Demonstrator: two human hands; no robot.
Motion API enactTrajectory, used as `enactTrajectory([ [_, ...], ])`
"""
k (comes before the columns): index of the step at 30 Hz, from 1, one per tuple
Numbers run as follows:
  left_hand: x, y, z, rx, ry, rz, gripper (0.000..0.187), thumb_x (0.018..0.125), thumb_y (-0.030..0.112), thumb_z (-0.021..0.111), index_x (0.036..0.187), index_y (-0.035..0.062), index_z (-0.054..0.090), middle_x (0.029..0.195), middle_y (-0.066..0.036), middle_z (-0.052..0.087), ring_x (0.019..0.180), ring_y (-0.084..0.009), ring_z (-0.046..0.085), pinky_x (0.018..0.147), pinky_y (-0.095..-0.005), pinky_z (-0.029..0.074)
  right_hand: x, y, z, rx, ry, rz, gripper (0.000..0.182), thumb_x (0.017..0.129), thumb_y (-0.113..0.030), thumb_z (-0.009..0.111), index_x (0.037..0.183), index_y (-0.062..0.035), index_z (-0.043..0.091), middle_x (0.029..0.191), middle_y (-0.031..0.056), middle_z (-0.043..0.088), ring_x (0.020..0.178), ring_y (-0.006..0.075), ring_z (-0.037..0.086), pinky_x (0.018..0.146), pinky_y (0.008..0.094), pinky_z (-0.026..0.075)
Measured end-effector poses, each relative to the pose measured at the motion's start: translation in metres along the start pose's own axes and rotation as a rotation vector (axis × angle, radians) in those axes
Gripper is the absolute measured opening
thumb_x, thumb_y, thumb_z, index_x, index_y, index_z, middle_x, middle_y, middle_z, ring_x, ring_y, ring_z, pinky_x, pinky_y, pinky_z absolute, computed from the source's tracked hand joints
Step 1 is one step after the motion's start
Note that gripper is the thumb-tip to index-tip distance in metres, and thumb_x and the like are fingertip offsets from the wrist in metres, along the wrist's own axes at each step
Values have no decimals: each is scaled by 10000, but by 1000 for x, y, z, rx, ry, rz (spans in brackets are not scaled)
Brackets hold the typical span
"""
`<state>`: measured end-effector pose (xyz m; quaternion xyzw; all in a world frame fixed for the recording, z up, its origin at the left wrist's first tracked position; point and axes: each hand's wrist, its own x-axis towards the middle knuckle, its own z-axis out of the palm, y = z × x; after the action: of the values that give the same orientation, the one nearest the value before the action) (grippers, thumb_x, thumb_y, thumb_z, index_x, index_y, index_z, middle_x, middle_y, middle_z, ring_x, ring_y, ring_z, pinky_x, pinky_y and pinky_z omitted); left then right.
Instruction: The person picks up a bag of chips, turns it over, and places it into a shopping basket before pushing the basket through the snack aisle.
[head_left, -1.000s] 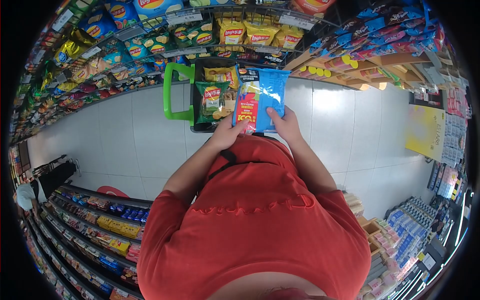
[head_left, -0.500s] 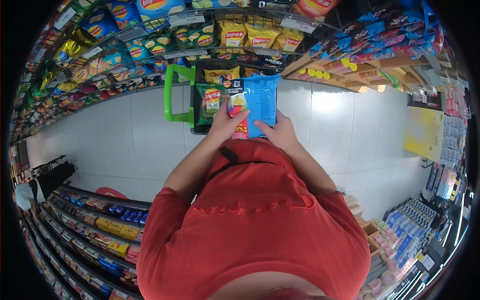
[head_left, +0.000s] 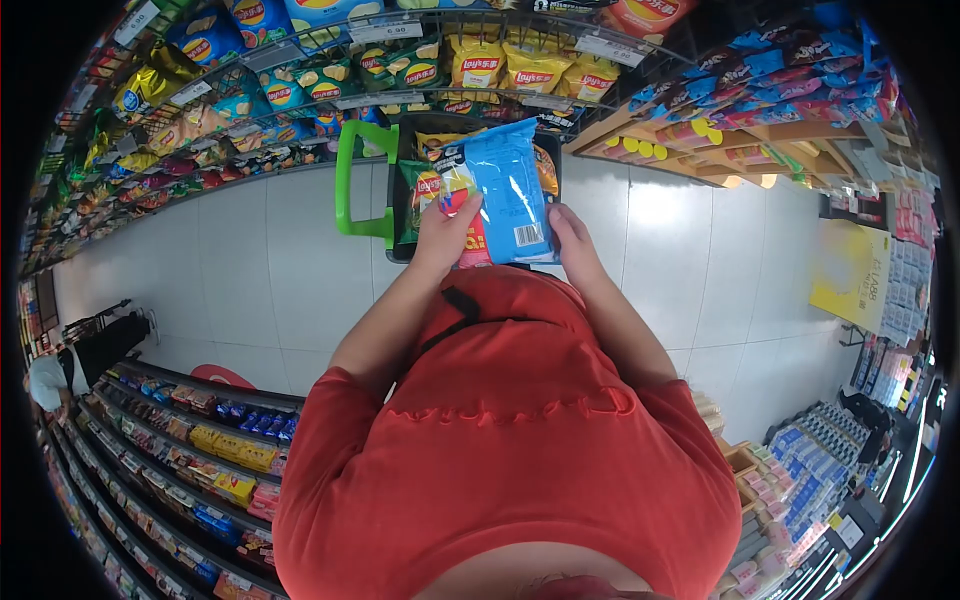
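A blue snack bag [head_left: 508,190], with a red-and-yellow printed strip on its left side and a barcode low on its back, is held upright and slightly tilted in front of me. My left hand [head_left: 445,232] grips its lower left edge, thumb over the front. At the lower right edge is my right hand [head_left: 574,240], fingers curled against the side. Behind and below the bag stands a black shopping basket [head_left: 400,250] with a green handle [head_left: 346,185]. Inside it lie a green chip bag [head_left: 422,188], a yellow bag [head_left: 430,142] and an orange one [head_left: 547,172], partly covered.
Wire racks of chip bags [head_left: 475,62] run along the far side. Wooden shelving [head_left: 650,140] with blue and pink packs stands right. Snack shelves [head_left: 215,445] are at lower left, near a person [head_left: 100,355]. A yellow sign [head_left: 850,270] stands far right on the tiled floor [head_left: 245,270].
The blue bag has tilted so its top leans right less and its barcode shows. My right thumb has slid off its front to the right edge. The view shifted slightly.
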<state>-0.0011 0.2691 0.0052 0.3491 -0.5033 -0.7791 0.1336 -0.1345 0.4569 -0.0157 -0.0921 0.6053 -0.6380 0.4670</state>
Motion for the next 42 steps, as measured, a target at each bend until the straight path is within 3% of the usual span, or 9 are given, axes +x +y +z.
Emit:
enactTrajectory([
  [7,3,-9,-2,-19,27,-7,343,956,211,687,1202,-16,611,1078,-72,701,934,-124,670,835,-283,539,-1,4,4,80,-14,77,449,1038,-365,515,1237,33,570,1142,70,644,1019,136,588,905,274,473],
  [13,6,-36,-9,53,49,-162,380,943,254,706,1178,-34,624,1073,-82,705,931,-135,674,826,-291,539,-3,30,6,-208,-100,134,629,877,-352,771,1257,87,530,1118,157,674,995,192,654,867,328,531],
  [21,-2,-111,-32,50,76,-447,437,924,312,714,1175,-35,627,1059,-102,701,907,-164,680,800,-322,549,11,97,-14,-5,-152,379,560,899,-271,758,1312,30,530,1186,126,664,1023,188,658,901,341,547],
  [27,5,-135,-30,181,90,-365,401,922,236,729,1225,9,595,1085,-103,690,938,-164,679,825,-325,559,24,125,-32,-3,-234,393,636,917,-219,735,1424,11,428,1212,120,645,1064,202,646,921,352,547],
  [31,24,-153,-33,337,-5,-320,403,901,253,750,1191,3,627,1086,-109,703,959,-155,680,840,-317,553,36,132,-41,-263,-142,359,672,895,-198,750,1430,19,406,1188,142,647,1038,208,652,872,337,553],
  [34,40,-183,-39,424,40,-349,585,835,401,787,1217,-7,612,1117,-159,705,971,-213,701,860,-349,546,48,145,-49,-316,-108,362,664,881,-221,762,1401,25,429,1170,151,653,1016,210,657,849,341,549],
  [36,50,-198,-38,607,57,-391,709,790,503,784,1238,-13,595,1143,-216,692,1046,-321,692,904,-401,537,54,157,-59,-294,-116,383,659,875,-241,768,1382,29,446,1161,155,658,1005,213,660,842,349,545],
  [40,62,-197,-26,909,4,-500,789,776,561,759,1275,-17,561,1174,-253,671,1108,-397,653,934,-448,521,69,171,-69,-573,-129,387,620,855,-256,766,1342,11,492,1123,161,675,1009,236,662,866,369,532],
  [42,64,-200,-21,935,126,-464,796,789,561,742,1289,-23,535,1189,-261,660,1120,-410,640,941,-462,515,80,183,-75,-636,-143,397,602,849,-246,763,1331,4,505,1115,164,680,1012,243,663,875,372,527],
])
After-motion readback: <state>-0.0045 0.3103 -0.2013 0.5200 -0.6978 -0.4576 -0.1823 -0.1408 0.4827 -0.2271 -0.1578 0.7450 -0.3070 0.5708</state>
